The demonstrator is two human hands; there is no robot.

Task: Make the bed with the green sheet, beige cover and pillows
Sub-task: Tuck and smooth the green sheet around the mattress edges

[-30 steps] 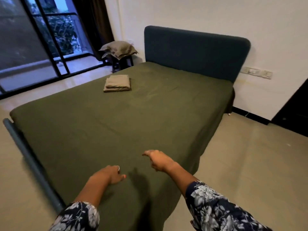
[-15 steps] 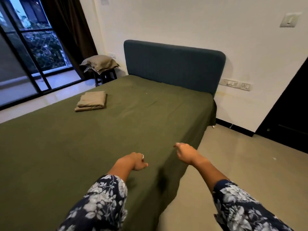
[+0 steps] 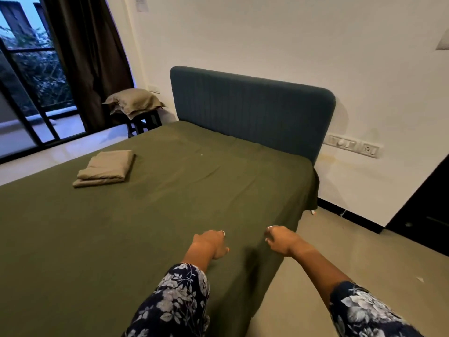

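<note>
The green sheet point(image 3: 170, 215) lies spread flat over the whole mattress and hangs down the right side. A folded beige cover point(image 3: 105, 167) rests on the sheet's far left part. Beige pillows point(image 3: 134, 102) are stacked on a dark stool beside the headboard. My left hand point(image 3: 211, 244) sits on the sheet near the right edge, fingers curled under, holding nothing I can see. At the bed's right edge my right hand point(image 3: 279, 239) has its fingers bent down against the sheet; whether it pinches the fabric is hidden.
A dark blue padded headboard point(image 3: 252, 110) stands against the white wall. The dark stool point(image 3: 143, 122) is at the bed's far left corner, by a brown curtain point(image 3: 90, 57) and glass door. Beige floor point(image 3: 352, 259) runs along the right side; a dark door point(image 3: 427, 203) is far right.
I have moved along the bed's right side toward the headboard, and the view has swung with me. Both hands stayed low over the sheet's right edge, fingers curled.
</note>
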